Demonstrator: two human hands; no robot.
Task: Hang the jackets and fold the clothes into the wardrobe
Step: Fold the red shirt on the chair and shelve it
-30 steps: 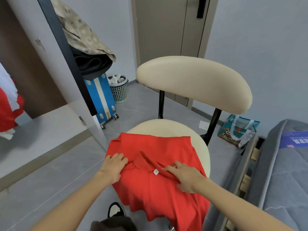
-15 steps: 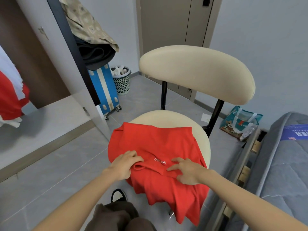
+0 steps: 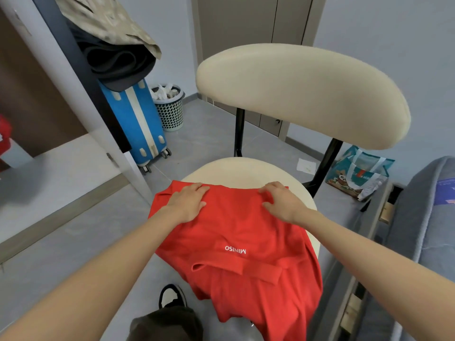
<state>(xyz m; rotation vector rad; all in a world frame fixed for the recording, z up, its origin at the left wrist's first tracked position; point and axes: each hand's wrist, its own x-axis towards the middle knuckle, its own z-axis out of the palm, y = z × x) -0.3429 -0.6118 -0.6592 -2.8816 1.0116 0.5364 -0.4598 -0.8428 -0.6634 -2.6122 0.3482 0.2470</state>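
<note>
Right of the wardrobe point(image 3: 41, 102), on the cream chair point(image 3: 241, 171) seat, the red MINISO polo shirt point(image 3: 236, 230) lies partly folded, its near end hanging off, the left hand point(image 3: 187, 203) flat on its far fold and the right hand point(image 3: 280, 203) pinching it, so by my judgement finishing the fold and shelving remain.

The shirt point(image 3: 241, 232) is red matt cloth, a soft fine knit with white printed lettering. The chair's seat point(image 3: 246, 171) and backrest point(image 3: 302, 94) are covered in cream matt upholstery, faintly grained; its struts point(image 3: 239, 131) look like black painted metal. The suitcase point(image 3: 133, 119) is blue hard plastic with a slight gloss. The bin point(image 3: 171, 114) is perforated plastic. The floor point(image 3: 209, 134) is smooth grey tile, matt. The bag point(image 3: 357, 175) has a glossy printed skin. The mattress point(image 3: 423, 217) is grey woven cloth.
</note>
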